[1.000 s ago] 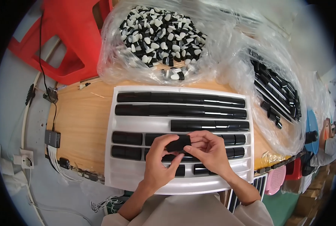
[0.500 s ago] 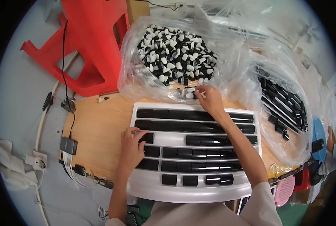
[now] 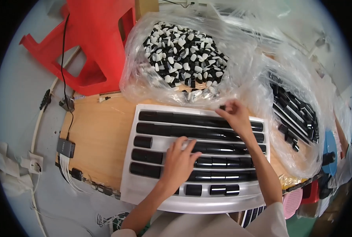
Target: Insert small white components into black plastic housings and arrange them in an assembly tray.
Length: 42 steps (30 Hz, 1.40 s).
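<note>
A silver-white panel point(image 3: 164, 144) with long slots lies on the table in front of me. Glossy black blocks point(image 3: 217, 162) fill much of its rows. The third row has a black block point(image 3: 143, 142) at its left end and a bare stretch beside it. My left hand point(image 3: 179, 161) reaches over that stretch, fingers apart and holding nothing; I cannot tell if the fingertips touch the panel. Above the panel's far edge, my right hand point(image 3: 236, 115) pinches a small black cap point(image 3: 222, 107) between thumb and fingers.
Behind the panel, a clear plastic bag point(image 3: 134, 75) holds a heap of black and white caps point(image 3: 184, 55). Another bag to the right holds black strips point(image 3: 298, 112). A red stool point(image 3: 101, 43) stands far left, and a grey cable box point(image 3: 66, 147) sits at the table's left edge.
My right hand has drawn back from the loose caps by the bag toward the panel, a small black cap in its fingers. My left hand has moved right across the panel.
</note>
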Each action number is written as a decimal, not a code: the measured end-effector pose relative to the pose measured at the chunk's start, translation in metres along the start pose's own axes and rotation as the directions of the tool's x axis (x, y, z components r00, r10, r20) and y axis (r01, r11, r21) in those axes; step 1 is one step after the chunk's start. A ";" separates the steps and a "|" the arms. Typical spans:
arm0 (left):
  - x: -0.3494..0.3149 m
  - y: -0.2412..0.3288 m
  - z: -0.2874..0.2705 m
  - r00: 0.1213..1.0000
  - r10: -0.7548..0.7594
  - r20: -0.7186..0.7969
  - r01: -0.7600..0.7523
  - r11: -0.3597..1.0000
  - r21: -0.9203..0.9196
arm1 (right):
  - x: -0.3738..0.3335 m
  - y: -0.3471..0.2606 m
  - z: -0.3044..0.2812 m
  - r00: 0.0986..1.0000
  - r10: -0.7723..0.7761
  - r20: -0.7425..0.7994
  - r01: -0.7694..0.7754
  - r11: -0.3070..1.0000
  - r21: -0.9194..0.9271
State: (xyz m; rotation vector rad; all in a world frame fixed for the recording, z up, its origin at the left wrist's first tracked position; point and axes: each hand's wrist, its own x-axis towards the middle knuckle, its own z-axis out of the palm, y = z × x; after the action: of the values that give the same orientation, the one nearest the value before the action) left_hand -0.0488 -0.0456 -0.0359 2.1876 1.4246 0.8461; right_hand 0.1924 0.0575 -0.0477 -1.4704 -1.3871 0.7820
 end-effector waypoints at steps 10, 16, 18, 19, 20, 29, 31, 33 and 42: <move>0.007 0.011 0.014 0.995 -0.070 0.076 0.078 0.992 -0.104 | -0.139 -0.035 -0.051 0.952 0.264 0.157 -0.304 0.877 0.372; -0.001 0.023 0.005 0.986 -0.164 0.033 0.162 0.881 -0.444 | -0.160 -0.051 -0.040 0.980 0.178 0.086 -0.193 0.959 0.206; -0.012 0.022 0.004 0.984 -0.159 0.082 0.177 0.796 -0.579 | -0.163 -0.059 -0.033 0.979 0.180 0.092 -0.197 0.951 0.239; -0.015 0.024 0.002 0.984 -0.153 0.090 0.177 0.795 -0.580 | -0.164 -0.061 -0.030 0.981 0.158 0.109 -0.179 0.957 0.227; -0.017 0.027 0.000 0.984 -0.134 0.113 0.175 0.787 -0.591 | -0.165 -0.061 -0.028 0.984 0.136 0.115 -0.159 0.961 0.228; -0.029 0.039 -0.003 0.989 -0.054 0.141 0.129 0.784 -0.607 | -0.177 -0.071 -0.015 0.968 0.158 0.194 -0.205 0.946 0.251; -0.030 0.041 -0.004 0.998 -0.038 0.058 0.064 0.811 -0.581 | -0.179 -0.070 -0.008 0.977 0.145 0.154 -0.182 0.946 0.268; -0.031 0.040 -0.002 0.999 -0.031 0.013 0.033 0.818 -0.574 | -0.180 -0.070 -0.007 0.985 0.131 0.114 -0.159 0.944 0.287; -0.027 0.033 0.012 0.996 0.083 -0.011 -0.077 0.857 -0.510 | -0.178 -0.062 -0.014 0.969 0.162 0.186 -0.187 0.974 0.128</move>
State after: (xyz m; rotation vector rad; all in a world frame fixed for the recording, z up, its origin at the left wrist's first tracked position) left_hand -0.0265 -0.0842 -0.0315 1.8418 0.9594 1.0936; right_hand 0.1533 -0.1241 -0.0119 -1.4512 -1.3102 1.1243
